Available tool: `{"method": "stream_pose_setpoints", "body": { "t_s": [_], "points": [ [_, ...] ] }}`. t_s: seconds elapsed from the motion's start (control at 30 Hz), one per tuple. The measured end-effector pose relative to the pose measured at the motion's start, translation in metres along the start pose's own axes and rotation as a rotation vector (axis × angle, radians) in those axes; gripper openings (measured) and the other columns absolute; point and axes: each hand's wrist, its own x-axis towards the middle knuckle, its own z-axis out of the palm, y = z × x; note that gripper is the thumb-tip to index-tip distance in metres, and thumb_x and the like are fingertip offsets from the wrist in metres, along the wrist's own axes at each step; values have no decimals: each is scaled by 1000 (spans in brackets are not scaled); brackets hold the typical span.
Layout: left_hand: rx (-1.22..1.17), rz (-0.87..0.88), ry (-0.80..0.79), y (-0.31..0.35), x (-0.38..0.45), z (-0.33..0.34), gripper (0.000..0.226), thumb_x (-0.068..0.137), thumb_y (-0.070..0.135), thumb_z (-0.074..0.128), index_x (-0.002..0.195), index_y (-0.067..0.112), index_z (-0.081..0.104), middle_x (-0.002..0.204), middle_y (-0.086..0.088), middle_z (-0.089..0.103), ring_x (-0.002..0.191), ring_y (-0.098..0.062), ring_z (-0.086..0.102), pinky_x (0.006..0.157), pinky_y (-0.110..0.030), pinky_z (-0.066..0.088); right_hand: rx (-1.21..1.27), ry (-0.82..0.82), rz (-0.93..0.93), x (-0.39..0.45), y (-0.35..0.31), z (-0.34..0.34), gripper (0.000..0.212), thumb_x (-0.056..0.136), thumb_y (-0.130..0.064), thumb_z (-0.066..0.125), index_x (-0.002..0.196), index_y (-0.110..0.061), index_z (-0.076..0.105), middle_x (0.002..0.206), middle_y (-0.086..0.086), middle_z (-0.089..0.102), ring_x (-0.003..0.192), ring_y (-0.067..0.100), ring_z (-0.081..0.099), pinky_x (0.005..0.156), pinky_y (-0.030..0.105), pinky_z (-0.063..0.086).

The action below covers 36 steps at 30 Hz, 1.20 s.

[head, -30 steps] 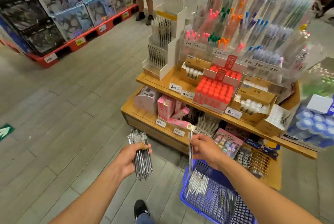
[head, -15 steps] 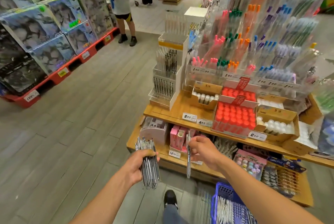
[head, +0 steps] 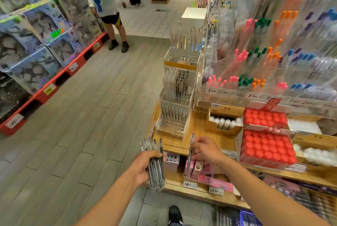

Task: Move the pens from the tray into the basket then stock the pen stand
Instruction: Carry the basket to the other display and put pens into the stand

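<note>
Since the earlier pictures the view has lifted and come closer to the display: the blue basket (head: 249,219), which filled the lower right before, now shows only as a corner at the bottom edge, and the clear pen stand (head: 175,109) has come near the middle of the view.

The left hand (head: 144,168) has its grip wrapped around a thick bundle of pens (head: 155,165), held upright with the ends above and below the fist. The right hand (head: 206,150) has its grip pinched on a single pen (head: 190,152), also nearly upright, its upper end a little above the fingers. Both hands are in front of the wooden shelf (head: 206,134) edge, close beside each other but not touching.

I judge that the stocking step is in hand. The stand is above and slightly to the left of the right hand, on the shelf corner, and its tubes open upward. The long axis of the single pen already runs almost in line with those tubes, so the right hand, which is the nearer one, needs mostly to go up and forward and then lower the pen into a free tube. Which tubes in the lowest tier are free I cannot tell surely, because of blur.
</note>
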Motion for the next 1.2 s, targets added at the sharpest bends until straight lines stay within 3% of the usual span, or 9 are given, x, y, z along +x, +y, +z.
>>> {"method": "stream_pose_setpoints", "body": {
  "t_s": [0.1, 0.2, 0.37, 0.47, 0.6, 0.93, 1.07, 1.2],
  "points": [
    [19, -28, -25, 20, 18, 0, 47, 69, 6, 72, 113, -9, 61, 103, -23, 65, 87, -29, 59, 89, -43, 50, -2, 70, -36, 21, -11, 2, 4, 94, -14, 59, 91, -11, 59, 82, 4, 65, 65, 12, 64, 64, 28, 58],
    [50, -52, -53, 41, 38, 1, 45, 74, 5, 70, 115, -8, 59, 99, -23, 65, 85, -30, 61, 88, -45, 50, 0, 140, -65, 37, -21, 7, 7, 93, -12, 60, 98, -17, 57, 91, 7, 66, 74, 16, 67, 64, 23, 56],
    [147, -117, -106, 71, 70, -3, 28, 82, 3, 66, 108, -8, 64, 88, -20, 67, 80, -30, 63, 83, -45, 52, -100, 343, -174, 59, -35, 16, 14, 92, -12, 62, 98, -22, 53, 92, 3, 67, 82, 18, 67, 71, 33, 59],
    [218, -141, -130, 88, 85, -4, 29, 83, 2, 65, 109, -10, 64, 86, -21, 68, 76, -30, 65, 78, -45, 55, -245, 469, -268, 68, -38, 20, 9, 95, -23, 59, 101, -24, 52, 89, -8, 66, 77, -4, 60, 60, 9, 43],
    [258, -168, -163, 102, 102, -3, 23, 86, 1, 62, 107, -9, 66, 87, -21, 70, 81, -30, 65, 93, -49, 50, -319, 575, -342, 80, -40, 24, 6, 98, -24, 55, 99, -26, 49, 71, -9, 60, 60, -6, 54, 51, 10, 40],
    [294, -183, -196, 118, 119, 5, 25, 79, 4, 67, 102, -6, 70, 87, -21, 72, 73, -27, 67, 68, -40, 57, -479, 563, -336, 110, -31, 29, 6, 99, -23, 50, 98, -18, 45, 71, -5, 56, 58, 6, 50, 50, 26, 36],
    [297, -188, -201, 118, 122, 7, 23, 83, 4, 66, 103, -6, 70, 87, -20, 72, 67, -23, 68, 61, -36, 55, -524, 557, -343, 121, -31, 30, 7, 99, -25, 50, 98, -20, 46, 75, -6, 55, 61, 5, 50, 50, 23, 37],
    [295, -197, -195, 116, 125, 10, 20, 83, 2, 67, 100, -7, 71, 86, -20, 73, 69, -24, 70, 61, -35, 57, -590, 515, -295, 128, -20, 33, 4, 98, -24, 51, 102, -23, 51, 92, -5, 58, 81, 14, 58, 71, 35, 52]
  ]
}}
